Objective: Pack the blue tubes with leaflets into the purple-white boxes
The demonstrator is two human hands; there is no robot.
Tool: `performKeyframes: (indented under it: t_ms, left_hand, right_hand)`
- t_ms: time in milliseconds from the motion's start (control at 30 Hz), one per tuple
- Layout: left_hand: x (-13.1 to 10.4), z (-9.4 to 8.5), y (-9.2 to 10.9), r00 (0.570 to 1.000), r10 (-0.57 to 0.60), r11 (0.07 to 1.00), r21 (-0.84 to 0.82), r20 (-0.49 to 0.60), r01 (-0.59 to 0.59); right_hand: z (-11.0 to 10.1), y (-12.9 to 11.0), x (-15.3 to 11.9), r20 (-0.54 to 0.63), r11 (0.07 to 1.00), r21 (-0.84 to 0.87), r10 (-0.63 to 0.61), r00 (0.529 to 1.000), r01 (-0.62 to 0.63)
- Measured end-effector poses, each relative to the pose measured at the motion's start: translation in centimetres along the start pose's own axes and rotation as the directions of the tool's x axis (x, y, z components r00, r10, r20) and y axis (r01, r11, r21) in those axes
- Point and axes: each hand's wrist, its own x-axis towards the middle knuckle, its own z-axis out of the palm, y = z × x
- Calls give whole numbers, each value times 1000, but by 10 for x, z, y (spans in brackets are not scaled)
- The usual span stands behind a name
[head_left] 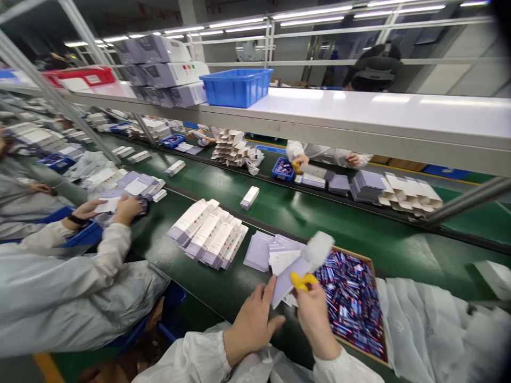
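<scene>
My right hand (313,308), with yellow covers on its fingertips, grips a lilac booklet (288,281) at its right edge. A translucent white bag (319,250) stands out just beyond those fingers; how it is held is unclear. My left hand (255,319) has its fingers apart, and its fingertips meet the booklet's lower left side. Behind the booklet lie stacks of lilac leaflets (258,251). Right of my right hand, a shallow carton (373,271) is full of small dark blue and red packets (351,303).
Folded white boxes (209,231) lie left of the leaflets, and one box (249,197) sits on the green belt (287,205). Clear bags (415,319) are at the right. A co-worker's sleeves (80,287) reach in from the left. A shelf (359,119) spans above.
</scene>
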Motion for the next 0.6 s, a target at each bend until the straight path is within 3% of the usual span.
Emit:
performKeyframes:
  t_ms: [33,100,133,200,233,267,300,333,433,500,600]
  left_hand:
    - [0,-12,-3,999,43,999,-6,-19,-43]
    - [5,-48,-14,971,50,998,36,-233,-43]
    - [11,-70,-22,908,3,995,93,-419,40]
    - [26,-117,-43,673,-89,918,202,-734,342]
    - [36,-139,-56,578,-116,848,222,-808,481]
    - [45,-158,-70,516,-146,781,222,-844,584]
    - [54,-173,-83,497,-185,725,224,-848,651]
    - [62,-184,-95,511,-235,680,236,-827,695]
    - [74,-197,-113,602,-351,614,310,-717,726]
    - [69,-191,-110,618,-325,624,328,-716,709]
    - [48,-166,-89,617,-227,714,303,-753,632]
  right_hand:
    - [-6,-3,6,-54,1000,12,-8,999,9]
    - [-17,-8,18,-118,999,9,-45,992,46]
    - [-20,-9,22,-112,998,10,-55,992,57]
    - [-20,-9,24,-55,999,23,-44,998,46]
    - [-17,-7,21,-13,999,30,-16,1000,17]
    - [-14,-5,16,34,999,34,20,999,-21]
    - [-10,-2,11,84,998,30,56,995,-59]
    - [-6,1,6,126,996,24,87,988,-91]
    - [0,5,0,162,991,31,126,979,-133]
    - [-1,-1,4,130,990,73,112,985,-122]
    - [-4,-29,11,71,981,173,74,995,-86]
